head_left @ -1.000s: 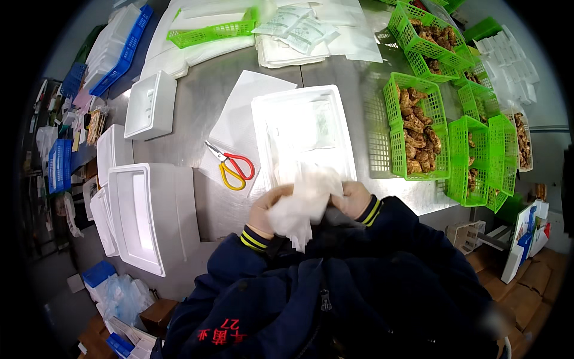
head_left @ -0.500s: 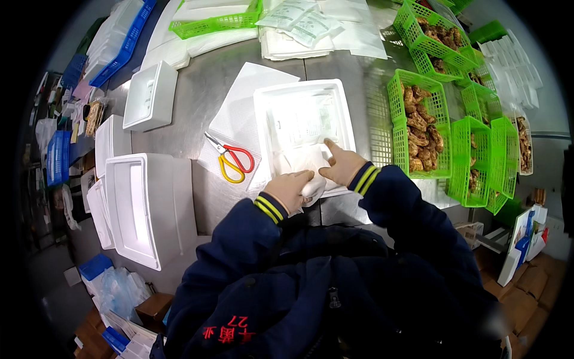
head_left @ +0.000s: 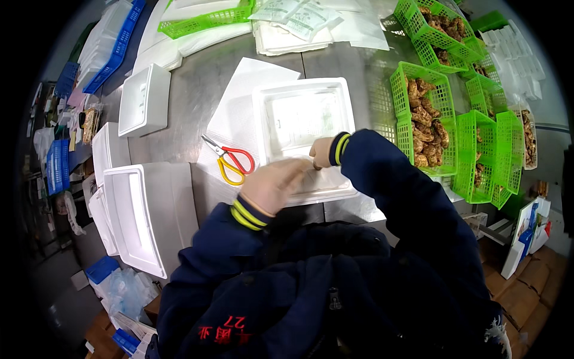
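A white foam box stands open on the metal table right in front of me, with a thin clear plastic liner spread inside it. My gloved left hand lies over the box's near rim, its fingers curled on the liner's edge. My gloved right hand is closed just beside it at the same rim, pinching the liner. The fingertips of the two hands nearly touch. Red and yellow scissors lie on a white sheet just left of the box.
Green baskets of brown food pieces stand to the right. Empty white foam boxes and lids lie at the left, a large one near my left elbow. Flat packets and sheets sit at the back, beside a blue crate.
The crumpled white liner I held up at my chest now lies spread in the foam box. Both hands have come down to the box's near rim.
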`<action>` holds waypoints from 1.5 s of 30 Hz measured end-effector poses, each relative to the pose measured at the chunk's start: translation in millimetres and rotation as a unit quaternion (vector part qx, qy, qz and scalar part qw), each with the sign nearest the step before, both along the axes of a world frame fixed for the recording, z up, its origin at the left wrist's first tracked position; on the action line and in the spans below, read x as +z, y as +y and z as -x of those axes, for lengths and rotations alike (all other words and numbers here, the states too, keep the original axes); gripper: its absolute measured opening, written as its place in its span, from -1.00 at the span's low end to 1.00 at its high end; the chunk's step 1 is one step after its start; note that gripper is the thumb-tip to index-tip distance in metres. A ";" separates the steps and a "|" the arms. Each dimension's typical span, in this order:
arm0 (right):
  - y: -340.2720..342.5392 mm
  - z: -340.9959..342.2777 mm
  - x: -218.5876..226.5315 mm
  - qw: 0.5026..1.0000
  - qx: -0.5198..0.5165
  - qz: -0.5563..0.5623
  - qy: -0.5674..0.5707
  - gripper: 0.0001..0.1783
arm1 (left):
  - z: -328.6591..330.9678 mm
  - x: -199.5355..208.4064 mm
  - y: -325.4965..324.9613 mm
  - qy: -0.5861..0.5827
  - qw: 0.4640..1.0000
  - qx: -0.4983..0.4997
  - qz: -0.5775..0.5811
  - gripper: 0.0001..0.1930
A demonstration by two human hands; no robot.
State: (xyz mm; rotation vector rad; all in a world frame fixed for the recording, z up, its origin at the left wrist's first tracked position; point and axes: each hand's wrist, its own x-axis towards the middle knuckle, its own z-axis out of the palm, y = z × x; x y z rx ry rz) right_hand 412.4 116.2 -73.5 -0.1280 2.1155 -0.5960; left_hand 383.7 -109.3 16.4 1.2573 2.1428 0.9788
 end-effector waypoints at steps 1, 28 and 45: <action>-4.3 7.7 -16.4 0.998 0.056 -0.008 0.013 -0.67 | -5.7 -23.3 6.7 0.091 0.993 -0.077 -0.017 -0.55; -38.0 -45.4 0.8 0.955 -0.054 -0.200 0.213 -0.76 | -15.6 -99.5 44.1 0.281 0.891 -0.044 0.352 -0.78; -61.7 -43.8 9.4 0.985 -0.016 -0.094 0.146 -0.74 | -24.2 -75.7 9.8 0.258 0.920 -0.132 0.265 -0.79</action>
